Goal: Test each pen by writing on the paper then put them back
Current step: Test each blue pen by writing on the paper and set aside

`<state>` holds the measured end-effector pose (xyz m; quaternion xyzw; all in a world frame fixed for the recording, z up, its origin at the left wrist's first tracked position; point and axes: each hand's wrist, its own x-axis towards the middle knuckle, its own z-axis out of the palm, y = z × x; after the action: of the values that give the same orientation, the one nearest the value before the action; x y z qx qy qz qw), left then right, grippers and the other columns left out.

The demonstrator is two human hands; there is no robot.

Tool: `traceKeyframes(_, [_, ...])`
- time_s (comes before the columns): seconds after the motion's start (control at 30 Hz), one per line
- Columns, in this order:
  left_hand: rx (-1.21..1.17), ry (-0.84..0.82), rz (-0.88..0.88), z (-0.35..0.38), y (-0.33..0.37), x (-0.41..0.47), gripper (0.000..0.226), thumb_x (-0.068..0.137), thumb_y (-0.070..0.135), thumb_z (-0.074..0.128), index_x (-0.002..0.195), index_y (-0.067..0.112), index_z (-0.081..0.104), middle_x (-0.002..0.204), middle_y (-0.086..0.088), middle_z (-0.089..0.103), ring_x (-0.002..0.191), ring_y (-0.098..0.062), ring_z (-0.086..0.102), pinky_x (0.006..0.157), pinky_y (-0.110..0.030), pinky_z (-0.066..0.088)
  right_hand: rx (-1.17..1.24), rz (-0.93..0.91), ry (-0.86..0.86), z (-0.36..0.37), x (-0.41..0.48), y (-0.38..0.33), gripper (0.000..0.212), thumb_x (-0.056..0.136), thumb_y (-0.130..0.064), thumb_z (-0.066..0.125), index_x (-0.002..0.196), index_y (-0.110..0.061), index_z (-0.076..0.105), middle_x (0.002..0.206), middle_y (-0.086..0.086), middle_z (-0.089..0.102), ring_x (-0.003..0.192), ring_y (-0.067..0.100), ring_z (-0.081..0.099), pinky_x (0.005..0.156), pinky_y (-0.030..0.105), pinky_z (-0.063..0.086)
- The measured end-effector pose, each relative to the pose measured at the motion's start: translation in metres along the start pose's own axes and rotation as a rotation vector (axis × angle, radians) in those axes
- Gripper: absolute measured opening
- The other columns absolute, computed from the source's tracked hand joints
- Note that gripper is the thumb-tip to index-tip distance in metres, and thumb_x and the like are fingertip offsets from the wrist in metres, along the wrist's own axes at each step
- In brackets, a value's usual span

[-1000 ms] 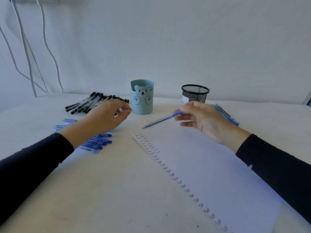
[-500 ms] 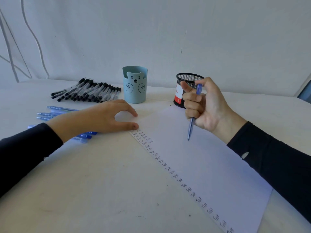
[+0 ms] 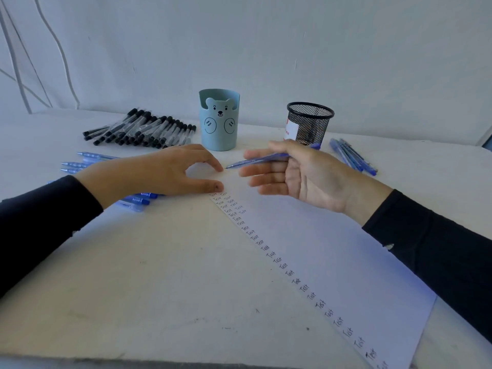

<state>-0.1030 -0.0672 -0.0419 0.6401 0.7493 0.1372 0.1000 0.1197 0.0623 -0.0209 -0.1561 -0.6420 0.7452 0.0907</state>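
A long white paper (image 3: 327, 251) runs from the table's middle to the front right, with a column of handwritten "Test" words along its left edge. My left hand (image 3: 162, 174) presses flat on the paper's top left corner, fingers spread. My right hand (image 3: 298, 177), palm turned toward me, holds a blue pen (image 3: 262, 159) between thumb and index finger. The pen lies nearly level above the paper, its tip pointing left, close to my left index fingertip.
A light blue bear pen cup (image 3: 219, 119) and a black mesh cup (image 3: 310, 123) stand at the back. Several black capped pens (image 3: 143, 129) lie back left. Blue pens (image 3: 80, 163) lie under my left wrist, and more blue pens (image 3: 351, 155) at the right.
Half a second ago my right hand held the pen upright, tip down over the paper. Now the pen is turned level with its tip pointing left. My left hand stays on the corner.
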Motion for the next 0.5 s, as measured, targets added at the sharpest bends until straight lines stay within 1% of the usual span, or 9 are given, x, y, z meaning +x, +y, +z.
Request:
traceKeyframes(0.03, [0.001,-0.002,-0.001,0.0,0.001,0.0,0.059,0.071,0.074,0.051,0.123,0.047,0.054,0.128,0.023,0.045,0.116,-0.002,0.044,0.084,-0.013,0.033,-0.042,-0.02,0.006,0.001,0.0,0.003,0.03,0.096,-0.025,0.051,0.113,-0.006,0.066,0.094,0.013,0.074,0.075,0.017,0.069,0.064,0.023,0.056])
traceKeyframes(0.1, [0.001,-0.01,-0.01,-0.001,0.002,-0.001,0.059,0.071,0.074,0.051,0.123,0.046,0.054,0.13,0.023,0.045,0.118,-0.003,0.044,0.089,-0.016,0.032,-0.175,-0.077,0.099,0.003,0.001,0.008,0.012,0.085,-0.022,0.066,0.088,-0.012,0.07,0.077,0.007,0.071,0.06,0.015,0.059,0.054,0.02,0.048])
traceKeyframes(0.13, [0.0,-0.016,-0.018,-0.001,0.002,-0.002,0.059,0.071,0.074,0.052,0.124,0.047,0.054,0.13,0.023,0.045,0.118,-0.003,0.043,0.093,-0.019,0.032,-0.229,-0.115,0.168,0.004,0.003,0.012,0.013,0.084,-0.02,0.069,0.074,-0.014,0.064,0.063,0.003,0.065,0.052,0.014,0.048,0.048,0.019,0.039])
traceKeyframes(0.17, [0.002,-0.023,-0.025,-0.002,0.003,-0.002,0.059,0.072,0.075,0.052,0.124,0.048,0.053,0.131,0.023,0.044,0.119,-0.004,0.043,0.095,-0.021,0.031,-0.264,-0.146,0.224,0.005,0.004,0.014,0.023,0.088,-0.017,0.068,0.068,-0.015,0.056,0.054,0.002,0.058,0.047,0.014,0.04,0.045,0.021,0.031])
traceKeyframes(0.23, [0.024,-0.046,-0.045,-0.002,0.003,-0.004,0.062,0.071,0.078,0.048,0.126,0.051,0.049,0.134,0.024,0.041,0.12,-0.006,0.045,0.097,-0.024,0.034,-0.277,-0.182,0.24,0.007,0.004,0.016,0.023,0.096,-0.013,0.056,0.074,-0.013,0.048,0.051,0.004,0.055,0.044,0.015,0.038,0.043,0.022,0.029])
traceKeyframes(0.3, [0.09,-0.082,-0.073,-0.002,0.003,-0.005,0.071,0.07,0.082,0.039,0.135,0.053,0.04,0.144,0.022,0.035,0.125,-0.012,0.044,0.103,-0.029,0.035,-0.277,-0.181,0.164,0.009,0.003,0.017,0.014,0.099,-0.008,0.045,0.09,-0.009,0.056,0.062,0.01,0.064,0.05,0.018,0.052,0.046,0.023,0.042])
traceKeyframes(0.33, [0.134,-0.102,-0.082,-0.001,0.002,-0.004,0.075,0.071,0.082,0.034,0.14,0.053,0.034,0.152,0.019,0.029,0.133,-0.014,0.039,0.11,-0.032,0.031,-0.28,-0.169,0.131,0.01,0.003,0.017,0.017,0.098,-0.005,0.043,0.095,-0.007,0.06,0.07,0.013,0.069,0.056,0.018,0.057,0.05,0.024,0.047])
traceKeyframes(0.4, [0.203,-0.138,-0.093,0.001,0.003,-0.004,0.08,0.072,0.082,0.026,0.147,0.052,0.022,0.16,0.019,0.016,0.146,-0.014,0.021,0.119,-0.035,0.016,-0.332,-0.162,0.125,0.011,0.003,0.019,0.021,0.095,-0.003,0.046,0.09,-0.006,0.066,0.08,0.014,0.072,0.061,0.017,0.059,0.054,0.024,0.048])
traceKeyframes(0.5, [0.247,-0.153,-0.093,0.001,0.002,-0.004,0.087,0.071,0.091,0.014,0.149,0.053,0.013,0.161,0.021,0.007,0.149,-0.01,0.011,0.121,-0.034,0.007,-0.493,-0.2,0.172,0.017,0.003,0.022,0.019,0.09,-0.019,0.066,0.071,-0.015,0.063,0.069,0.006,0.071,0.053,0.016,0.047,0.05,0.021,0.037])
